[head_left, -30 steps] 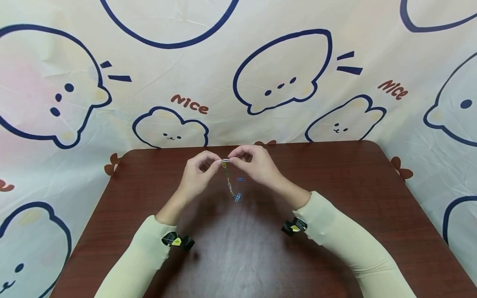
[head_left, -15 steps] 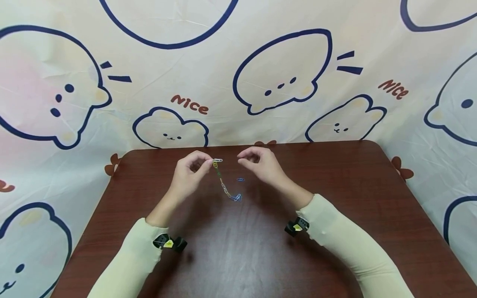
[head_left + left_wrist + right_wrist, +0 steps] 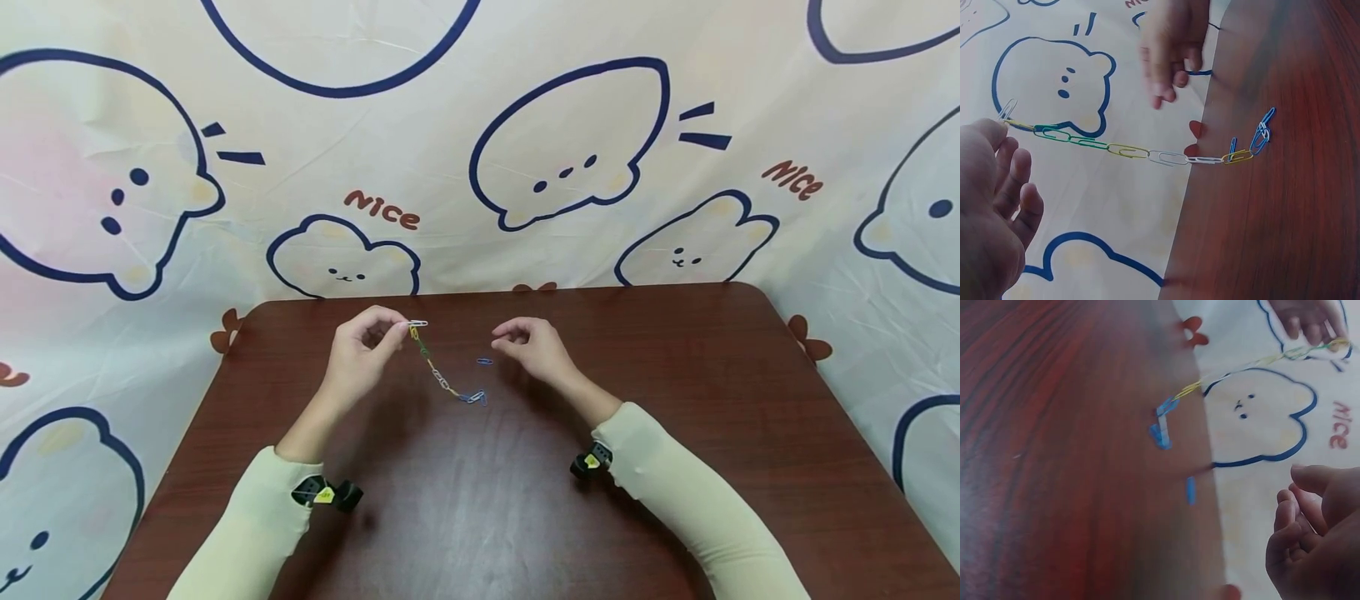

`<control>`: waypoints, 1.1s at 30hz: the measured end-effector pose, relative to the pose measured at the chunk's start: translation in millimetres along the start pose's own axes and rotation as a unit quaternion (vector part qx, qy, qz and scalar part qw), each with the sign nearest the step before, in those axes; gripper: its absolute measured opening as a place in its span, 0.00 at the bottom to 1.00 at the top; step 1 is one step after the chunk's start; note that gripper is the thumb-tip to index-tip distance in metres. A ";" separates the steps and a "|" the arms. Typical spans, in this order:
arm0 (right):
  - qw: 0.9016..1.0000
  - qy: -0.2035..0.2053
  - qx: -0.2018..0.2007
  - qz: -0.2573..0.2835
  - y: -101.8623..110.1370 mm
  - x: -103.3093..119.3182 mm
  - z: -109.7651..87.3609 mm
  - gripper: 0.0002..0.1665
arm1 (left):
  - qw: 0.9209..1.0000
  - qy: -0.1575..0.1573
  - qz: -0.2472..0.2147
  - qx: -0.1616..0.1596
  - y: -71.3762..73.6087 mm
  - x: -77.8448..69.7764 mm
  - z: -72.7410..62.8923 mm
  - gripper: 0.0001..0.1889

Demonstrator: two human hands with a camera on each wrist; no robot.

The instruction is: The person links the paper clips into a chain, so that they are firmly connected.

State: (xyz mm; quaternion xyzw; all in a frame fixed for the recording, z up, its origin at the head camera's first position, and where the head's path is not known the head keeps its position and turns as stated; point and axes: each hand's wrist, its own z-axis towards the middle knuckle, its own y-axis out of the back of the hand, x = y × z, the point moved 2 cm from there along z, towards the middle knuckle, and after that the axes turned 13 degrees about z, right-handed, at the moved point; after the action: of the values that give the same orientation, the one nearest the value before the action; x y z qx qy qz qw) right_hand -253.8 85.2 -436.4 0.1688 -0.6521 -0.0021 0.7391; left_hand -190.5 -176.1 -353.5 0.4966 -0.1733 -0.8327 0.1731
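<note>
My left hand [image 3: 362, 348] pinches the white paper clip [image 3: 420, 323] at the upper end of a paper clip chain. From there the chain [image 3: 1090, 142] runs down through yellow, green and white links to the table. Its lower end, a small bunch of blue and white clips [image 3: 1263, 132], lies on the wood. A loose blue paper clip [image 3: 484, 362] lies apart from the chain, between the two hands. My right hand [image 3: 534, 347] hovers to the right of that clip, fingers loosely bent, holding nothing.
The dark brown wooden table [image 3: 480, 500] spreads out below the hands. A pale cloth [image 3: 450, 167] with blue cartoon outlines hangs behind and beside it. Each sleeve cuff carries a small black camera, such as the right one [image 3: 591, 460].
My right hand has let go of the white clip and moved right and nearer. My left hand has moved left with the clip, stretching the hanging chain out at a slant.
</note>
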 end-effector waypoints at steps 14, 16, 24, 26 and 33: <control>0.998 -0.034 -0.006 -0.047 -6.7 -42.0 7.8 0.09 | 1.000 0.013 -0.017 -0.003 -0.3 4.3 -0.9 0.03; 0.998 -0.038 -0.005 -0.057 -8.3 -45.8 8.8 0.09 | 1.000 0.015 -0.018 -0.002 -0.7 4.5 -0.5 0.03; 0.990 -0.060 -0.028 -0.124 -16.8 -48.5 10.0 0.09 | 1.000 0.017 -0.022 0.001 -2.3 3.3 0.3 0.03; 0.987 -0.065 -0.034 -0.143 -19.2 -47.8 10.6 0.09 | 1.000 0.017 -0.026 0.002 -2.7 3.3 0.5 0.03; 0.978 -0.091 -0.044 -0.184 -25.6 -43.5 11.1 0.09 | 1.000 0.011 -0.028 0.002 -6.1 15.4 2.5 0.03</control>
State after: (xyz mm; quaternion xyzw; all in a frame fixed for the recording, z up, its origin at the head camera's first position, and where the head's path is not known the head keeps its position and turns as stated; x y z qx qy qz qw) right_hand -265.4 68.0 -483.7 0.2526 -0.6734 -0.1819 0.6705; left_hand -200.3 -177.5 -367.0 0.5105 -0.1593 -0.8314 0.1510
